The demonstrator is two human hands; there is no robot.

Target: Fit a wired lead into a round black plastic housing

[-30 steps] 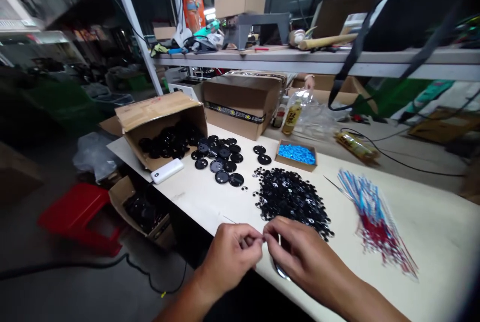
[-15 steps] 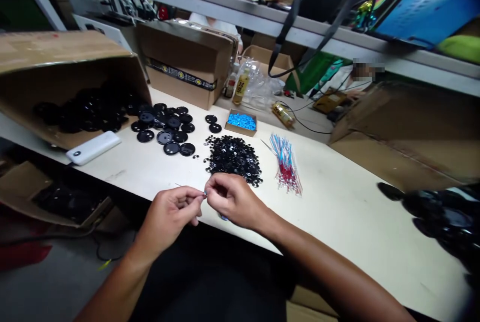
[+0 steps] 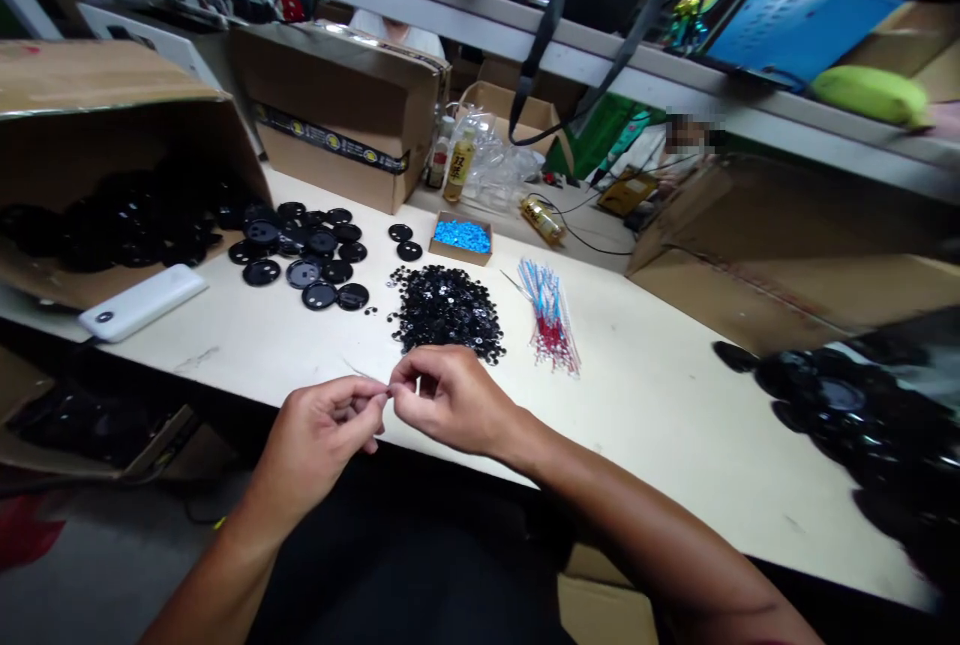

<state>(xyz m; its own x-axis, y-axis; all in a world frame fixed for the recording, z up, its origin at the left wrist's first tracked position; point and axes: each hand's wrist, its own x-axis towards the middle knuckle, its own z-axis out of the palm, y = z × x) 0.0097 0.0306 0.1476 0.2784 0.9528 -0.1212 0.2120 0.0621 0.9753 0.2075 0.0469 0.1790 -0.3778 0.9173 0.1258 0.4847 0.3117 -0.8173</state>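
Shiny black pieces (image 3: pixel 448 313), bright blue bits (image 3: pixel 461 236), blue-and-red strands (image 3: pixel 550 315) (some white), cream table (image 3: pixel 637 415)

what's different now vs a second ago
The view swung right, bringing in another box and more black discs. Nothing visibly grasped or released: left hand and right hand stay pinched together on a tiny piece; the black pile and blue pieces haven't moved.
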